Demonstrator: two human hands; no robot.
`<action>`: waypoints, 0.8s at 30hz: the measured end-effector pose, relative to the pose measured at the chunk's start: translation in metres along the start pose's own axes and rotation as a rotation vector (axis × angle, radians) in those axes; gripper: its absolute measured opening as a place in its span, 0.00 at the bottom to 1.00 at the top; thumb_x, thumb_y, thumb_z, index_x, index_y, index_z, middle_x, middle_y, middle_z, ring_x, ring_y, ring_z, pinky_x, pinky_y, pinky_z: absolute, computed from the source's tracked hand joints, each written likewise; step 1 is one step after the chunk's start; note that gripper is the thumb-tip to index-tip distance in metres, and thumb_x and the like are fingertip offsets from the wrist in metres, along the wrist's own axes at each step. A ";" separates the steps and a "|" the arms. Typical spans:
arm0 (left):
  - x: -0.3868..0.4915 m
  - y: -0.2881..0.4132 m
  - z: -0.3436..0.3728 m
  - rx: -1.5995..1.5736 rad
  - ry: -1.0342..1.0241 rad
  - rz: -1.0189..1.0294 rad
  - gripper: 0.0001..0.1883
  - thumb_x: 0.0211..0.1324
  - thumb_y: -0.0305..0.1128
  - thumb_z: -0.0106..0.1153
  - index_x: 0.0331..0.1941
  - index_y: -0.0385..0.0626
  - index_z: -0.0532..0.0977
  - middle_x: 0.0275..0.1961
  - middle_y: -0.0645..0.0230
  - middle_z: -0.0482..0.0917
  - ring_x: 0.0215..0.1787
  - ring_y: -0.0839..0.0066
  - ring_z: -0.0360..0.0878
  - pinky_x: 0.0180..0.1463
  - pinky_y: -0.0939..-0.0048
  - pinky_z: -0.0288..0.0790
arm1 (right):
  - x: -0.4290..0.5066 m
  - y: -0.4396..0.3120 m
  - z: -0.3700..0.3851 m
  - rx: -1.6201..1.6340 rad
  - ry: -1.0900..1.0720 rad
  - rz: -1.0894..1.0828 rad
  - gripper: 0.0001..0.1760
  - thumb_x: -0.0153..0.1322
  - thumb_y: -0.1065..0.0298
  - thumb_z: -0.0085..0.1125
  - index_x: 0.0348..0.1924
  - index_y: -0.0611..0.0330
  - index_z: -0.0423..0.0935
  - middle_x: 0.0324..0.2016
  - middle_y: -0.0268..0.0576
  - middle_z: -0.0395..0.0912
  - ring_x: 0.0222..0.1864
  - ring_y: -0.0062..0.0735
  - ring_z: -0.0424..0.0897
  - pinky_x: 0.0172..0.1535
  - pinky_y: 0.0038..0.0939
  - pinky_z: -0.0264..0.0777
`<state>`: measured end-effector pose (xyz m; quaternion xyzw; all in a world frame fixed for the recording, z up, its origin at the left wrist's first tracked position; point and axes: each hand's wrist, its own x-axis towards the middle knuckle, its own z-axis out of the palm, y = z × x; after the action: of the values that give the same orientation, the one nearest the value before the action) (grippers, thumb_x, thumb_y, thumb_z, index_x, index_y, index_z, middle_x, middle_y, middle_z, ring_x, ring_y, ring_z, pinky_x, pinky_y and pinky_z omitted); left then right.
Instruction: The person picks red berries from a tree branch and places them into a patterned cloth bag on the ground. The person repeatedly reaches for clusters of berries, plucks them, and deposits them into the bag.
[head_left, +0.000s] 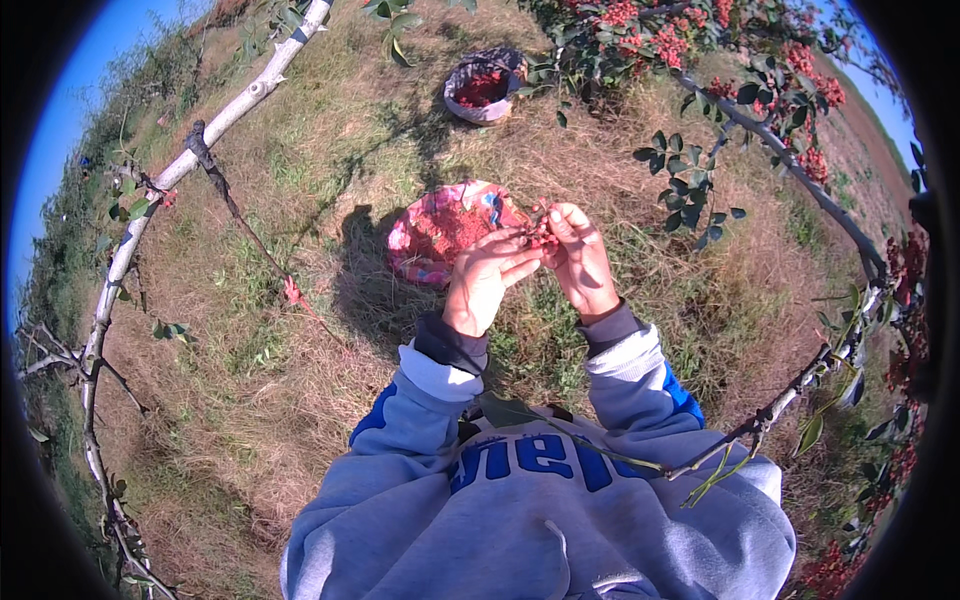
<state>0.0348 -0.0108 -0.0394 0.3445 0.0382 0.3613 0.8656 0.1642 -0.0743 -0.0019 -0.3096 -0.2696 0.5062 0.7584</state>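
A small cluster of red Sichuan pepper berries (541, 235) is between my two hands. My left hand (481, 276) pinches it from the left, with the fingertips partly hidden against the berries. From the other side, my right hand (583, 262) grips the cluster between thumb and bent fingers. Below and behind the left hand, a pink patterned cloth-lined basket (405, 247) sits on the grass. Loose red berries (450, 229) fill its middle, and my left hand covers part of its near right rim.
Farther off stands a pale cloth-lined container (484, 114) with dark red berries. A thorny pale branch (247, 94) arches along the left. Berry-laden branches (780, 142) hang on the right, and a leafy twig (720, 457) crosses before my chest. Dry grass covers the ground.
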 end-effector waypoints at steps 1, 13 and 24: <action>-0.001 0.003 0.003 -0.040 -0.026 0.010 0.20 0.53 0.36 0.49 0.46 0.34 0.65 0.47 0.54 0.70 0.50 0.58 0.69 0.55 0.57 0.63 | 0.002 0.001 -0.003 0.005 -0.021 0.000 0.06 0.68 0.65 0.48 0.33 0.57 0.68 0.25 0.31 0.73 0.22 0.15 0.69 0.23 0.16 0.61; -0.006 0.034 0.004 0.199 0.017 0.056 0.19 0.55 0.39 0.49 0.45 0.36 0.65 0.43 0.56 0.74 0.45 0.61 0.74 0.48 0.63 0.67 | 0.026 0.025 0.005 0.045 -0.139 0.060 0.09 0.69 0.65 0.47 0.34 0.62 0.67 0.26 0.36 0.73 0.25 0.21 0.72 0.27 0.21 0.67; 0.003 0.052 -0.018 0.141 0.175 -0.002 0.07 0.58 0.30 0.42 0.35 0.40 0.68 0.29 0.60 0.76 0.33 0.67 0.78 0.37 0.68 0.73 | 0.042 0.042 0.035 0.042 -0.172 0.113 0.05 0.69 0.67 0.47 0.34 0.57 0.68 0.28 0.34 0.74 0.23 0.16 0.71 0.24 0.17 0.65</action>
<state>0.0000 0.0271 -0.0204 0.3715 0.1394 0.3855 0.8330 0.1285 -0.0158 -0.0059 -0.2640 -0.3050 0.5782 0.7092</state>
